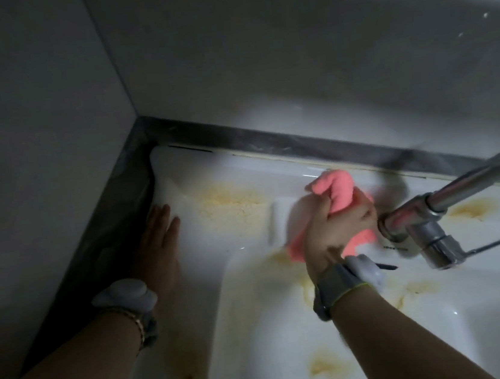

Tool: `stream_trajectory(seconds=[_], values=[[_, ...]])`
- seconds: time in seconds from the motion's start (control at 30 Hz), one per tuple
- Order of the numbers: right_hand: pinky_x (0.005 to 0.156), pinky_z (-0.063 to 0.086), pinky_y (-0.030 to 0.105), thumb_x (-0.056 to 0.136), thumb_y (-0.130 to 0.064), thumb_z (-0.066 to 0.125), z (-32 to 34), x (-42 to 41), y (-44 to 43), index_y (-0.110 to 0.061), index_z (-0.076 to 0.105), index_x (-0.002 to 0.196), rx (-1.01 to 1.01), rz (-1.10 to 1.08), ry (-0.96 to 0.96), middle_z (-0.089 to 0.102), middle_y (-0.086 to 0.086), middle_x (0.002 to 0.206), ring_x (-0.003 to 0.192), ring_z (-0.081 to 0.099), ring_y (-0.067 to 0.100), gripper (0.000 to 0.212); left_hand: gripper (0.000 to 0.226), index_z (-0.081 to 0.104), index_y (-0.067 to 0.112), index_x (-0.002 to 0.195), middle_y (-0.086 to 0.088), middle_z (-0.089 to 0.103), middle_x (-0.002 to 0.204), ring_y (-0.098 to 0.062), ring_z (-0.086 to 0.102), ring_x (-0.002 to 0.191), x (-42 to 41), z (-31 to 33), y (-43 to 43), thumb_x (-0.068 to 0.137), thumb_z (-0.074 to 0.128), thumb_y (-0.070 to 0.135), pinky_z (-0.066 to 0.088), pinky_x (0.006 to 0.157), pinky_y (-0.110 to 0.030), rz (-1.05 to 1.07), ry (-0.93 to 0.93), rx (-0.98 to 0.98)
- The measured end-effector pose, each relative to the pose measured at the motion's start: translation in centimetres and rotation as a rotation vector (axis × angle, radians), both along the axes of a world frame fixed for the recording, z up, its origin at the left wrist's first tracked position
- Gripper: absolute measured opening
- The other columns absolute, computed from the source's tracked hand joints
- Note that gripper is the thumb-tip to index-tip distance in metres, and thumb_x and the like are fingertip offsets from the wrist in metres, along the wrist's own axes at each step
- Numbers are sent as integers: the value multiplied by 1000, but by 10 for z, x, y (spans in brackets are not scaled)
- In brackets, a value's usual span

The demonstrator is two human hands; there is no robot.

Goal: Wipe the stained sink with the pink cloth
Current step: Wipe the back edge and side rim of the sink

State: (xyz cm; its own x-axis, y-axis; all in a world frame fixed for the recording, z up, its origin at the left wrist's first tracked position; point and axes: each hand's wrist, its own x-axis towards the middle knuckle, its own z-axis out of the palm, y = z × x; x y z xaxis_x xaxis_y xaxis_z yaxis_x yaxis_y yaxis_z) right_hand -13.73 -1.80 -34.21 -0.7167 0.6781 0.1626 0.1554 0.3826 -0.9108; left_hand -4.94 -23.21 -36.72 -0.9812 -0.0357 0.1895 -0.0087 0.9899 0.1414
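Observation:
A white sink (259, 330) fills the lower half of the view, marked with yellow-brown stains. The largest stain (228, 206) lies on the back ledge, and smaller ones spot the basin. My right hand (336, 226) is clenched around the bunched pink cloth (336, 188) and presses it on the back ledge just left of the tap. My left hand (160, 247) lies flat with fingers together on the sink's left rim, holding nothing.
A metal tap (429, 221) with a thin lever reaches in from the right, close to my right hand. Grey tiled walls (227, 66) meet in a corner behind the sink, edged by a dark strip (268, 143). Both wrists wear bands.

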Motion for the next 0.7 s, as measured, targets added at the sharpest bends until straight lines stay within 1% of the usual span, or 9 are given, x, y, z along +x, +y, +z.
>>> stream_trajectory(seconds=[0.07, 0.13, 0.2, 0.23, 0.33, 0.4, 0.5, 0.63, 0.7], values=[[72, 50, 41, 78, -6, 58, 15, 2, 10, -16, 54, 82, -168, -96, 65, 59, 7, 83, 75, 58, 27, 11, 46, 65, -19, 97, -41, 61, 108, -60, 56, 97, -1, -2, -1, 54, 52, -9, 43, 74, -69, 6, 13, -1], [56, 50, 29, 87, -6, 53, 23, -8, 9, -16, 50, 81, -362, -208, 128, 56, -2, 72, 64, 61, 23, 12, 40, 65, -19, 96, -41, 61, 107, -60, 56, 96, -2, -3, -2, 61, 47, -8, 43, 72, -70, -4, 31, 3], [59, 47, 11, 90, -7, 53, 20, -22, -4, -5, 56, 88, -492, -282, 166, 62, -2, 79, 73, 67, 11, 5, 40, 65, -19, 94, -41, 62, 104, -61, 57, 93, -4, -2, -3, 66, 40, -4, 44, 69, -71, -31, 41, 14], [72, 45, 12, 90, -9, 54, 18, -26, -18, 0, 57, 98, -462, -250, 129, 64, 5, 90, 87, 66, 13, 13, 40, 66, -20, 93, -41, 62, 102, -61, 58, 91, -5, -1, -3, 67, 39, -4, 44, 67, -70, -41, 50, 9], [92, 24, 35, 83, -11, 62, -1, -15, -63, 10, 51, 109, -140, 44, -80, 50, 31, 113, 109, 45, 41, 36, 32, 65, -20, 93, -40, 64, 100, -59, 60, 89, -5, 4, -3, 67, 47, -16, 45, 66, -68, -20, 64, 4], [91, 22, 40, 78, -14, 64, -14, 1, -88, 4, 53, 107, 134, 371, -119, 48, 30, 109, 107, 40, 41, 36, 32, 65, -19, 96, -39, 63, 103, -59, 60, 91, -3, 4, -4, 64, 56, -19, 47, 69, -67, -6, 83, 10], [83, 29, 40, 68, -10, 71, -24, 7, -88, -1, 62, 94, 552, 703, 31, 58, 25, 93, 93, 42, 33, 28, 43, 65, -19, 94, -38, 64, 102, -59, 60, 90, -2, -1, -2, 74, 32, -1, 39, 94, -47, 11, 127, 15], [88, 30, 38, 74, -17, 47, -5, -18, -52, 4, 66, 98, 594, 628, 262, 62, 31, 99, 97, 39, 30, 38, 45, 66, -20, 92, -37, 65, 101, -58, 59, 92, -5, -2, -2, 80, 29, 3, 44, 92, -47, -2, 155, 55], [89, 33, 38, 74, -17, 48, 6, -24, -40, 4, 65, 103, 647, 646, 245, 62, 30, 102, 98, 41, 31, 40, 45, 66, -19, 92, -36, 66, 101, -57, 60, 93, -4, -3, 0, 74, 31, 2, 39, 98, -41, -24, 138, 55]])
